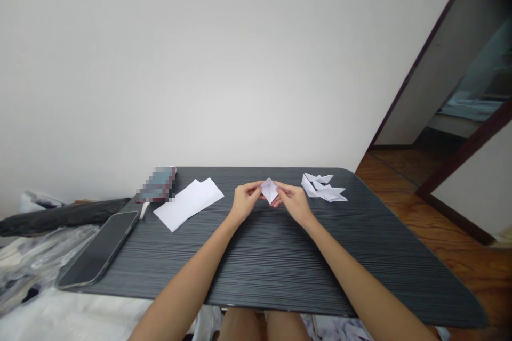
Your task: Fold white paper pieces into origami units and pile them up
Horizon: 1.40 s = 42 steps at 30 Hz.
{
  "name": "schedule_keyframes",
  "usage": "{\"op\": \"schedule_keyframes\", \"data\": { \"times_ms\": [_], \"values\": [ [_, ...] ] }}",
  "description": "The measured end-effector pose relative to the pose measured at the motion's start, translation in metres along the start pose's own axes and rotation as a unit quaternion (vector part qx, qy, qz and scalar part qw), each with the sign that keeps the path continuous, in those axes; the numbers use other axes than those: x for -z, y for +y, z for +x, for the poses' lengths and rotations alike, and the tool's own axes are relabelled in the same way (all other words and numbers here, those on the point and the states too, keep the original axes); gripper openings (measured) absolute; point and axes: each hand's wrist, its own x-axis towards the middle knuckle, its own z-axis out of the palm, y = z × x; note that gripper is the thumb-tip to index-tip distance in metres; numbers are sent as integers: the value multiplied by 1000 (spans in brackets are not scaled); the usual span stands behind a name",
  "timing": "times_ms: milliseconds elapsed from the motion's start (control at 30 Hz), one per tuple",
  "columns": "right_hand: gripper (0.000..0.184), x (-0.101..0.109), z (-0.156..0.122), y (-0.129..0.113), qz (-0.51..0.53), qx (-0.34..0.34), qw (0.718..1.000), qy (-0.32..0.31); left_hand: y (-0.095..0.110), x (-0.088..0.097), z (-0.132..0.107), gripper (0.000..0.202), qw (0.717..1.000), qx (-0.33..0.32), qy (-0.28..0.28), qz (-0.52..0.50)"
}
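A small piece of folded white paper (269,191), diamond-shaped with a crease down its middle, is held up over the far part of the dark table. My left hand (245,202) pinches its left corner between thumb and fingers. On the opposite corner, my right hand (294,203) grips it the same way, some fingertips showing beneath the paper. To the right lie folded white paper figures (324,189) with pointed ends. Flat white paper sheets (188,203) overlap one another left of my hands.
The dark ribbed table (276,261) stands against a white wall. At its left edge lies a phone (100,250), with a blurred-out object (158,184) farther back. Plastic-wrapped items (48,253) crowd the left side. Wooden floor (460,213) and a doorway are on the right.
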Motion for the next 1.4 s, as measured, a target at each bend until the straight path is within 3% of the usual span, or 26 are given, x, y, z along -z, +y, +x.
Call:
{"op": "schedule_keyframes", "data": {
  "times_ms": [133, 267, 433, 667, 867, 1033, 1200, 1400],
  "values": [
    [34, 7, 3, -6, 73, 4, 997, -33, 1, 3, 1, 24, 988, 52, 16, -147],
    [27, 11, 1, -6, 19, 34, 997, -61, 0, 4, 0, 17, 978, 76, 2, -194],
    [25, 11, -2, -5, -72, 91, 988, -104, -5, 2, -2, 27, 995, 57, -20, -84],
    [51, 12, -1, -7, 1, -23, 997, -70, -8, 1, -2, 43, 998, 16, -54, -17],
    [34, 14, -1, -7, 17, -53, 994, -92, -13, 3, -2, 28, 995, -1, -89, 52],
    [30, 17, -2, -10, 15, -48, 994, -100, -16, 4, -1, 26, 994, -3, -86, 64],
    [38, 23, -2, -10, 15, -34, 991, -128, -14, 6, -1, 26, 998, 11, -57, 32],
    [33, 20, -3, -10, 6, -31, 995, -97, -12, 4, -3, 26, 998, 4, -54, 25]
  ]
}}
